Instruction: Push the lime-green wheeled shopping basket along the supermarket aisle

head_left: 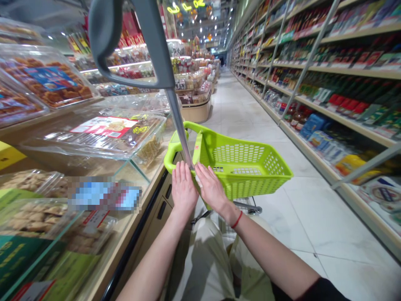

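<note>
My left hand (184,188) lies with its fingers stretched out and close together at the near end of a bright green plastic shopping cart basket (250,184). Beside it, my right hand (211,188) is also laid flat, fingers straight and pointing forward, a red cord (237,219) round its wrist. Neither hand is visibly wrapped round anything; what lies under the palms is hidden. Between the fingertips and the upper left of the view runs a slanting metal pole (179,121) topped by a grey looped plastic piece (156,46). No goods show in the basket's visible part.
On the left, a wooden display counter (147,205) with glass dividers carries clear boxes of snacks (115,129). Stocked shelves (344,104) line the right side. A pale tiled aisle (244,108) runs ahead, with more display stands (196,108) at its left.
</note>
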`<action>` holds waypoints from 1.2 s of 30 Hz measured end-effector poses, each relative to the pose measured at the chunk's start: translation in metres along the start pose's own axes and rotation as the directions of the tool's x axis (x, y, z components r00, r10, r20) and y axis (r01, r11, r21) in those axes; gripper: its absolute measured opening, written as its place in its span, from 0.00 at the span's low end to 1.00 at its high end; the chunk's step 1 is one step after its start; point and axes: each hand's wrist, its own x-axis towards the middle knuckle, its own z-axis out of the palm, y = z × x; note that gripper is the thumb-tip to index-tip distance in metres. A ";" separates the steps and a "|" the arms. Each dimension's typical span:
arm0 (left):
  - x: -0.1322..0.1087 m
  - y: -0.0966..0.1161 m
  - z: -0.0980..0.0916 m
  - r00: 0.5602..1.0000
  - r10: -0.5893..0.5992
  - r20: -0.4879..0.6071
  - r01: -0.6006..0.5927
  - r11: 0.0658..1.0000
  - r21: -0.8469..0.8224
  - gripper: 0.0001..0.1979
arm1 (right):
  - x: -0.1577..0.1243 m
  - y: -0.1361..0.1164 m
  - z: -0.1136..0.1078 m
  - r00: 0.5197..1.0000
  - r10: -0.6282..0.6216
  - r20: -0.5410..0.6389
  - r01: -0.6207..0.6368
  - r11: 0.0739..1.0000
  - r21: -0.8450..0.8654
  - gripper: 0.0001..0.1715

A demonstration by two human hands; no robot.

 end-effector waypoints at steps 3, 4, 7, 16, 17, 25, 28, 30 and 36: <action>0.000 -0.004 -0.001 1.000 0.015 0.002 -0.015 1.000 -0.009 0.32 | -0.014 0.016 -0.003 1.000 -0.027 -0.011 0.026 0.999 -0.041 0.35; 0.000 -0.005 -0.001 1.000 0.019 -0.001 -0.019 1.000 -0.010 0.33 | -0.019 0.024 -0.005 1.000 -0.021 -0.018 0.021 0.999 -0.048 0.36; -0.001 -0.006 -0.001 1.000 0.020 -0.012 -0.020 1.000 -0.024 0.35 | -0.033 0.043 -0.009 0.998 0.045 -0.036 -0.047 0.998 -0.052 0.39; -0.002 -0.007 0.000 1.000 -0.007 -0.024 0.006 0.999 -0.032 0.35 | -0.001 0.006 0.001 0.998 0.043 0.038 -0.046 0.995 0.089 0.41; -0.001 -0.008 0.000 1.000 -0.007 -0.026 0.006 1.000 -0.026 0.33 | 0.003 -0.001 0.002 0.999 0.013 0.045 -0.016 0.997 0.076 0.40; -0.001 -0.009 -0.003 1.000 -0.006 0.005 0.006 1.000 -0.028 0.35 | -0.009 0.006 0.000 0.999 -0.046 0.020 0.047 0.997 -0.056 0.36; -0.001 -0.009 -0.004 1.000 0.008 0.009 -0.008 1.000 -0.012 0.38 | -0.020 0.024 -0.003 0.999 -0.035 0.005 0.035 0.998 -0.058 0.38; 0.000 -0.009 -0.005 1.000 0.016 0.013 -0.016 1.000 -0.002 0.38 | -0.031 0.037 -0.007 1.000 -0.012 -0.010 0.012 0.998 -0.060 0.39; 0.000 -0.006 -0.008 1.000 0.010 0.013 -0.010 1.000 0.008 0.38 | -0.042 0.054 -0.014 0.987 0.157 -0.032 -0.158 0.987 -0.021 0.39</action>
